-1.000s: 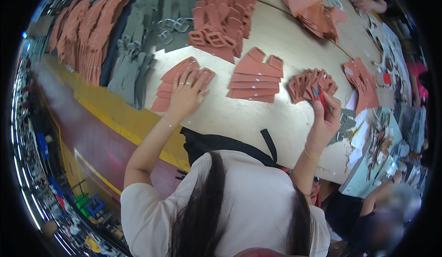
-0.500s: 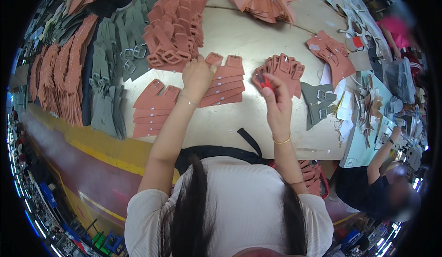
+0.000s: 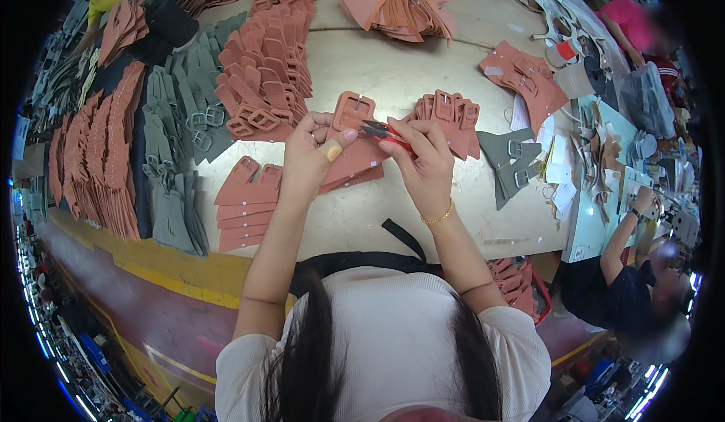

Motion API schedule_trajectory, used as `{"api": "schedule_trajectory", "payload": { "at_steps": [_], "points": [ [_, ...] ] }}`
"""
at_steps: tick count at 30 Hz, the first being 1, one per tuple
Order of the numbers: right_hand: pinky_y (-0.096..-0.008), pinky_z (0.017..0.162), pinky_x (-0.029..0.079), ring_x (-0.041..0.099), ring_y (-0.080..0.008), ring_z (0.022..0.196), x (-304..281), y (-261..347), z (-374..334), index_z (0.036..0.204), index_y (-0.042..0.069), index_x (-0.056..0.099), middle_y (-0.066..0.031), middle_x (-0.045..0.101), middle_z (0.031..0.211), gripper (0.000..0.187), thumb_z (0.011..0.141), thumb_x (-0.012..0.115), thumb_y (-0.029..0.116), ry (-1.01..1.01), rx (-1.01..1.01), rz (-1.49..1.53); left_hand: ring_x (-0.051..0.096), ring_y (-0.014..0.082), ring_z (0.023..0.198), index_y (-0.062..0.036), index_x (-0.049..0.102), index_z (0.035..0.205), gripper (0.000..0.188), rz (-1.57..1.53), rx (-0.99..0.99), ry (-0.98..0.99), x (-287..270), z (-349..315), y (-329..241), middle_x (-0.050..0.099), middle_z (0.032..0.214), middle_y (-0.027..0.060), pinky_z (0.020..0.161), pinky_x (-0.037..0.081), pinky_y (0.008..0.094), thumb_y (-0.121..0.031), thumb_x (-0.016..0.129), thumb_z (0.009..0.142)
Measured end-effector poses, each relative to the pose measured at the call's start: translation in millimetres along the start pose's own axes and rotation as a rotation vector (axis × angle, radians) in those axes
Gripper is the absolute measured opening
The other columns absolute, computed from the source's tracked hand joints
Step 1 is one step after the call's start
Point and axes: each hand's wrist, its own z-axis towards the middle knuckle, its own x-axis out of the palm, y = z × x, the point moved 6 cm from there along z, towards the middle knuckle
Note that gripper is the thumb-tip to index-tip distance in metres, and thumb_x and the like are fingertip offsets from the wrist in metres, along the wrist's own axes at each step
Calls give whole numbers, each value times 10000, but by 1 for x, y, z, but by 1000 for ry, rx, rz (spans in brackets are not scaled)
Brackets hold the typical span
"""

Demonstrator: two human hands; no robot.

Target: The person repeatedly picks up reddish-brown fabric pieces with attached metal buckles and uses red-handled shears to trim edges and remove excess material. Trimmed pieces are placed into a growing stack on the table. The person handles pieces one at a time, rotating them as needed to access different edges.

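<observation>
Stretching over the near edge of the pale worktop [image 3: 483,214], both bare forearms angle inward from white ribbed sleeves, elbows bent and set wider than the wrists. A narrow black fabric strap [image 3: 402,238] lies at that edge, between the forearms. Near the same edge, just left of the left forearm, is a stepped stack of salmon-coloured flat pieces [image 3: 245,214].

The right hand [image 3: 424,154], its wrist circled by a gold-coloured chain bracelet [image 3: 438,214], tilts inward, thumb and fingers clamped on red-handled snips with dark blades [image 3: 399,138]. The blades point left over a salmon-coloured flat piece with a matching square buckle [image 3: 359,152], raised in front of the body; whether they touch it I cannot tell. The left hand [image 3: 313,150] pinches this piece at its left side, thumb laid along the front, the other fingers bent and partly hidden.

Right of the right hand, toward the worktop's right edge, rests a grey-green piece with two silver buckles [image 3: 507,166]. Farther in sits a fanned salmon-coloured buckled bundle [image 3: 457,133]. Toward the far edge lies a thick salmon-coloured stack [image 3: 393,10].
</observation>
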Motion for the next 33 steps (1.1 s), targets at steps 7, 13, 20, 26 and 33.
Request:
{"api": "schedule_trajectory", "payload": {
  "at_steps": [7,13,20,26,33],
  "points": [
    [-312,619,442,565,-187,698,-6,23,5,1032,75,711,-45,608,847,360,690,801,142,-27,-148,-105,652,106,825,32,550,1033,259,66,73,-12,15,-26,-30,692,935,126,735,525,222,-8,706,831],
    [-309,615,436,561,-188,698,-13,28,6,1044,78,710,-45,607,845,370,692,802,140,-8,-166,-109,644,94,823,38,551,1029,252,121,81,18,19,-32,-36,692,927,123,729,514,206,-4,702,832],
    [-306,620,445,551,-188,691,-12,29,5,1026,66,716,-51,599,822,354,690,804,136,-8,-160,-84,641,76,803,26,566,1016,234,139,77,67,18,-33,-36,706,896,108,700,498,201,-42,710,844],
    [-299,615,451,559,-191,705,-12,30,3,998,60,730,-59,592,809,300,709,792,108,-10,-175,-124,627,72,827,19,547,1035,219,102,72,92,19,-34,-29,695,926,99,732,491,204,-46,679,873],
    [-184,647,421,525,-54,714,-7,11,-2,933,19,600,30,504,739,316,742,818,146,-70,314,602,573,78,898,-27,493,1095,171,-158,155,12,22,-32,-26,614,1040,86,843,468,233,-158,526,989]
  ]
}}
